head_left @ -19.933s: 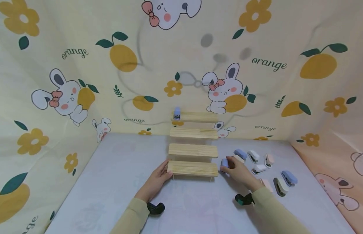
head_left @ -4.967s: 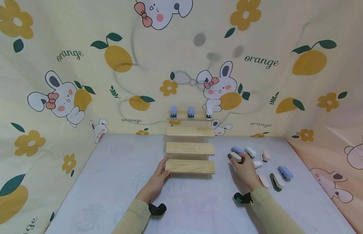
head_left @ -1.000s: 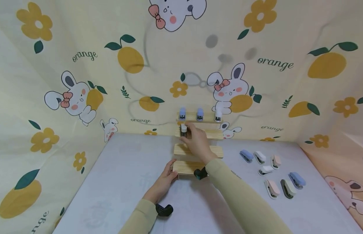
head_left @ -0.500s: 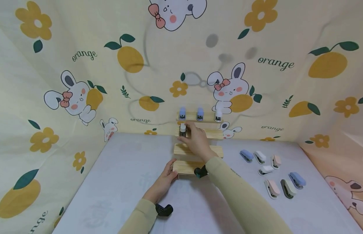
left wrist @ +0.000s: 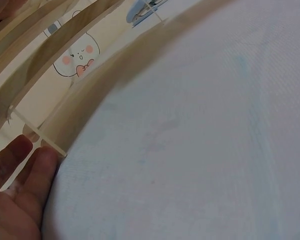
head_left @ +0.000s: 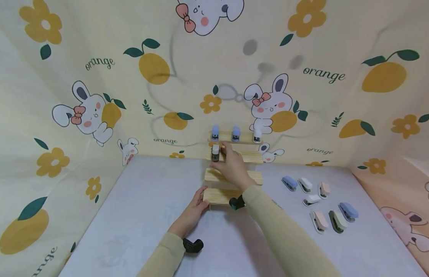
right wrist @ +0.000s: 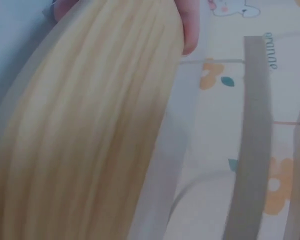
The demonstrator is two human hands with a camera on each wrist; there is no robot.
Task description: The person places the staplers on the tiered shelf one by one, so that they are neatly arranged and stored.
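In the head view my right hand (head_left: 234, 169) pinches a small stapler (head_left: 215, 152) with a whitish top and dark base. It stands at the left end of the second board from the top of a wooden four-step shelf (head_left: 253, 157). My left hand (head_left: 191, 212) grips the left end of the lowest board (head_left: 218, 195). The right wrist view shows a finger of it (right wrist: 190, 27) behind a board; in the left wrist view fingers (left wrist: 42, 172) lie beside a thin leg. Two blue staplers (head_left: 236, 133) and a white stapler (head_left: 257, 134) stand along the top board.
Several staplers lie on the table to the right: blue (head_left: 289, 183), white (head_left: 305, 185), pink (head_left: 324, 190), and one with a dark base (head_left: 338, 221) among them. A patterned cloth (head_left: 187, 88) hangs close behind the shelf.
The dark-based stapler has gone from the table onto the second board; earlier, a blue and a white stapler joined the top board. Lately the right hand shifted it slightly left. The left hand keeps its grip.
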